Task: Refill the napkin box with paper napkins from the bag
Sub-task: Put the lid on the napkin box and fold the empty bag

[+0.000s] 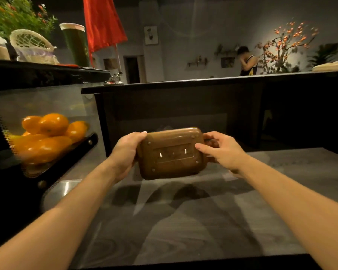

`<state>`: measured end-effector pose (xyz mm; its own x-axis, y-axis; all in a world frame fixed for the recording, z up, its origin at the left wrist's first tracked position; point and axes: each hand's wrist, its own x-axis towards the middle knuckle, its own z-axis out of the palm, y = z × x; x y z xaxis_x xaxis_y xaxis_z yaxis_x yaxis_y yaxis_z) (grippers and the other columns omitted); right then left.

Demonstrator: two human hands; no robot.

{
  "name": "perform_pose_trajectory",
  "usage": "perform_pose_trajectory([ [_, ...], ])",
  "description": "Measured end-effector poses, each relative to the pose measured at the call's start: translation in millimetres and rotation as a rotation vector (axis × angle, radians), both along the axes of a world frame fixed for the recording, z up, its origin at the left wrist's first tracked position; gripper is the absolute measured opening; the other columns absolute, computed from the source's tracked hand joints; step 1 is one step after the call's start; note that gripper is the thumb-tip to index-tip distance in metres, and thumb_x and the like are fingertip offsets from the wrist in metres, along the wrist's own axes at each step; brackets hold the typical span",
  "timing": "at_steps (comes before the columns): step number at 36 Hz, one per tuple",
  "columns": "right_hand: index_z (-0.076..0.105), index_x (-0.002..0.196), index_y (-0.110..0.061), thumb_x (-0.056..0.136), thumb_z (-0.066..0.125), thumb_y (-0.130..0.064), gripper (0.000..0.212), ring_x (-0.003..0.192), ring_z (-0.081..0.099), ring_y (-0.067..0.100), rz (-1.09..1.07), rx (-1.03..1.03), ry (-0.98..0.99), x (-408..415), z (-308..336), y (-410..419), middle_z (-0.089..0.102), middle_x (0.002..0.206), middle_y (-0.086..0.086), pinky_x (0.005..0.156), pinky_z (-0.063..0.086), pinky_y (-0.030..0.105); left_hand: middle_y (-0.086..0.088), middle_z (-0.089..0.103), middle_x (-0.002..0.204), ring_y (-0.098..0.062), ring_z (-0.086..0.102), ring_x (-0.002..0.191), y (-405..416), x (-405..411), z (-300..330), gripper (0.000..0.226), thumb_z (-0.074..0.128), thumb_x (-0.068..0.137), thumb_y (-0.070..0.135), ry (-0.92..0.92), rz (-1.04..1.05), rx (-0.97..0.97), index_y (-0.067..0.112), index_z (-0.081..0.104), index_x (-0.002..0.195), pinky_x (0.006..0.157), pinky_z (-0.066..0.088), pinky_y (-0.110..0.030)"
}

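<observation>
Both hands, left (pixel 126 152) and right (pixel 221 151), grip clamped on the box (pixel 171 152) ends, hold it underside-up above the surface (pixel 183 221); rigid, smooth, seemingly light, best held by its short ends.

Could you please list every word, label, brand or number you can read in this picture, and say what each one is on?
None can be read.
Napkin box, held up in the left hand and right hand: only studs and two small pale slots on the side facing the camera, no lettering.
Green cup on the counter: faint marks, too blurred to read.
Framed picture on the far wall: too small to read.
</observation>
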<state>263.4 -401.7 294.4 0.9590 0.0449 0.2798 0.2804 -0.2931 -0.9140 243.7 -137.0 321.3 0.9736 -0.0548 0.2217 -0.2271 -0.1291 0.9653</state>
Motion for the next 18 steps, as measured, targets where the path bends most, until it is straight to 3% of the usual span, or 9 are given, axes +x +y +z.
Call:
perform_pose_trajectory([
  [2,0.065,0.112,-0.029,0.088,0.077,-0.027,0.026,0.102,0.069,0.019,-0.101,0.064,-0.034,7.5,-2.0,-5.6,0.070,0.108,0.000,0.085,0.062,0.041,-0.004,0.065,0.111,-0.024,0.064,0.105,-10.4,12.7,-7.0,0.032,0.066,0.093,0.043,-0.003,0.016,0.177,0.021,0.059,0.115,0.092,0.054,-0.040],
  [5,0.063,0.112,-0.030,0.090,0.075,-0.028,0.025,0.100,0.070,0.018,-0.214,0.059,-0.058,21.6,-7.1,-10.0,0.071,0.107,-0.001,0.083,0.062,0.038,0.003,0.055,0.129,-0.019,0.057,0.116,-21.2,31.7,-16.9,0.087,0.088,0.072,0.038,0.026,0.027,0.334,0.029,0.040,0.143,0.097,0.054,-0.040],
  [8,0.061,0.117,-0.027,0.092,0.073,-0.035,0.029,0.101,0.068,0.017,-0.256,-0.006,-0.036,35.2,-11.5,-9.7,0.070,0.109,-0.003,0.089,0.061,0.041,0.004,0.053,0.132,-0.020,0.053,0.122,-23.7,49.6,-24.1,0.110,0.092,0.065,0.040,-0.024,0.147,0.358,0.027,0.028,0.154,0.106,0.049,-0.047],
  [10,0.062,0.118,-0.025,0.094,0.067,-0.042,0.030,0.103,0.066,0.014,-0.279,-0.073,-0.034,42.8,-12.7,-6.7,0.069,0.109,-0.007,0.091,0.059,0.039,0.008,0.055,0.126,-0.017,0.055,0.118,-25.4,59.7,-27.0,0.103,0.091,0.064,0.046,-0.065,0.232,0.342,0.023,0.037,0.149,0.103,0.052,-0.044],
  [13,0.067,0.111,-0.021,0.100,0.055,-0.048,0.031,0.098,0.066,0.016,-0.274,-0.175,-0.022,50.6,-15.1,-0.1,0.070,0.101,-0.005,0.084,0.055,0.033,0.008,0.062,0.115,-0.016,0.061,0.110,-25.9,69.2,-33.9,0.068,0.087,0.064,0.057,-0.090,0.292,0.433,0.031,0.056,0.119,0.094,0.057,-0.041],
  [16,0.062,0.123,-0.020,0.103,0.049,-0.048,0.037,0.102,0.064,0.018,-0.248,-0.206,0.067,57.8,-15.4,4.3,0.067,0.109,-0.001,0.087,0.052,0.035,0.002,0.059,0.114,-0.020,0.060,0.105,-24.0,81.6,-39.1,0.067,0.072,0.060,0.079,-0.050,0.286,0.476,0.033,0.055,0.107,0.088,0.057,-0.044],
  [18,0.059,0.127,-0.019,0.103,0.046,-0.050,0.041,0.104,0.063,0.018,-0.217,-0.220,0.147,62.9,-16.5,6.7,0.066,0.113,0.000,0.092,0.052,0.037,-0.003,0.060,0.111,-0.020,0.063,0.097,-24.9,86.7,-37.8,0.053,0.063,0.078,0.073,-0.015,0.269,0.430,0.029,0.053,0.106,0.085,0.058,-0.042],
])
